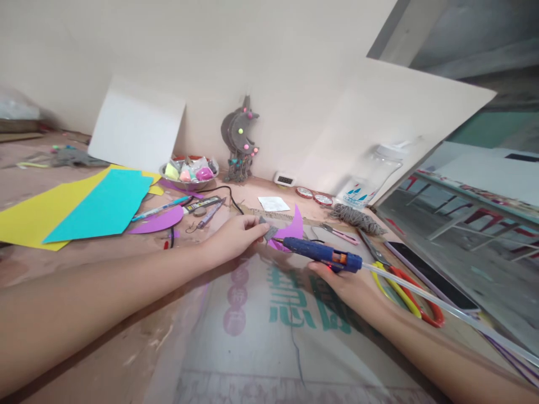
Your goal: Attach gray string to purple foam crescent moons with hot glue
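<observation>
My left hand point(238, 238) pinches a purple paper crescent point(295, 226) at its left end, where small grey yarn point(270, 231) covers it. The crescent's pointed tip stands up to the right. In my right hand point(341, 283) is a blue hot glue gun point(322, 253), its nozzle pointing left at the grey yarn. Whether the nozzle touches the yarn I cannot tell. A clear glue stick point(404, 289) runs out of the gun's back end, and a small red light glows beneath its body. Under both hands lies a printed plastic sheet point(261, 348).
On the right are scissors point(415, 297), a phone point(433, 275), a grey yarn bundle point(357, 219) and a clear bottle point(370, 174). Coloured paper point(101, 207), a bowl point(189, 182) and a utility knife point(202, 205) sit left. A grey moon decoration point(240, 137) leans on the wall.
</observation>
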`<state>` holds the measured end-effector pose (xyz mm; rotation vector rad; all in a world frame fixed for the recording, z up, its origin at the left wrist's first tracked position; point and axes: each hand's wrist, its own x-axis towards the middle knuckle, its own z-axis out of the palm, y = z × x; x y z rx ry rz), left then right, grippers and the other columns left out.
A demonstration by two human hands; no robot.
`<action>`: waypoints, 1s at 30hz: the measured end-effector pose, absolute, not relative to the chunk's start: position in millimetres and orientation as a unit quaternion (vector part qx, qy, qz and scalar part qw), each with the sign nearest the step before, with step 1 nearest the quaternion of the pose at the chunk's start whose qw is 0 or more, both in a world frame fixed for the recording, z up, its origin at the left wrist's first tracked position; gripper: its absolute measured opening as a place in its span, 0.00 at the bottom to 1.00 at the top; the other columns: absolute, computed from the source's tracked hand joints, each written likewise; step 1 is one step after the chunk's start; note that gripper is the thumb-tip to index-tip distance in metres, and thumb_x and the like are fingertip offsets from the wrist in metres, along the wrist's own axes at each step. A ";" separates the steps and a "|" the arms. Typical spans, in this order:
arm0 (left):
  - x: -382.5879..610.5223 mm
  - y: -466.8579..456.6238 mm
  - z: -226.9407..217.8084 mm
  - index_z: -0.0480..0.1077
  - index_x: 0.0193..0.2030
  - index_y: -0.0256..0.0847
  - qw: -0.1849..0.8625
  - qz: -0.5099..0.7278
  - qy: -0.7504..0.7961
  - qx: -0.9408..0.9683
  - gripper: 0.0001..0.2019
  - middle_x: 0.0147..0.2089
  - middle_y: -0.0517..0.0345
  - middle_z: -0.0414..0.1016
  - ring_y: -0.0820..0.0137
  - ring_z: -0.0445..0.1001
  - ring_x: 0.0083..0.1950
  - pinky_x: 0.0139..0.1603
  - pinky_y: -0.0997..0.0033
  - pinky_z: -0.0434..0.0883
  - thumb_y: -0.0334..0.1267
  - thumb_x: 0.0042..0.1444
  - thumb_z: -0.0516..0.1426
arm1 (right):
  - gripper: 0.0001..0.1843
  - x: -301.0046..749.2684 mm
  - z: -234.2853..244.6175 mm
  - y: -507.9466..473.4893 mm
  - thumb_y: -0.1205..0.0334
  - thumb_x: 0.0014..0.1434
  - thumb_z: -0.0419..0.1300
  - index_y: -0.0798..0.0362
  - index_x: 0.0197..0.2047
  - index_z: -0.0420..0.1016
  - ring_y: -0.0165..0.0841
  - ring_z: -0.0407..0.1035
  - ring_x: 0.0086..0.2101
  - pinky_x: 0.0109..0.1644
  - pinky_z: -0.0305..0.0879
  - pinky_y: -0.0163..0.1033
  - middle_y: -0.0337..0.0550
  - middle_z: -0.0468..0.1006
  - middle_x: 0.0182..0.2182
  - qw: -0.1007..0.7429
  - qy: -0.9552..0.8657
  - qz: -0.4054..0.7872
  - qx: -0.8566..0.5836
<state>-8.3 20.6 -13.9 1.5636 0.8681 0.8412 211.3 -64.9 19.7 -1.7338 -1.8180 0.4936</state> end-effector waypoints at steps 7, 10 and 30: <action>-7.6 17.5 -8.9 0.58 0.23 0.40 0.546 0.358 0.368 0.662 0.15 0.19 0.68 0.57 0.80 0.54 0.17 0.18 0.78 0.53 0.44 0.58 0.52 | 0.14 209.2 22.6 -62.6 0.48 0.51 0.57 0.47 0.32 0.77 0.38 0.75 0.32 0.36 0.72 0.38 0.36 0.81 0.29 0.297 -0.683 0.163 -0.647; -7.2 15.2 -7.4 0.57 0.24 0.40 0.549 0.352 0.369 0.662 0.15 0.19 0.68 0.57 0.80 0.54 0.17 0.18 0.78 0.53 0.45 0.58 0.53 | 0.16 210.0 23.2 -63.0 0.47 0.51 0.56 0.48 0.23 0.76 0.38 0.74 0.29 0.34 0.71 0.37 0.37 0.78 0.21 0.282 -0.671 0.137 -0.672; -8.6 12.7 -8.0 0.56 0.25 0.41 0.546 0.339 0.363 0.674 0.17 0.19 0.68 0.55 0.80 0.53 0.14 0.12 0.78 0.50 0.50 0.58 0.52 | 0.25 231.5 6.6 -54.3 0.40 0.54 0.54 0.49 0.17 0.74 0.35 0.66 0.18 0.24 0.63 0.36 0.36 0.62 0.06 0.240 -0.673 0.091 -0.694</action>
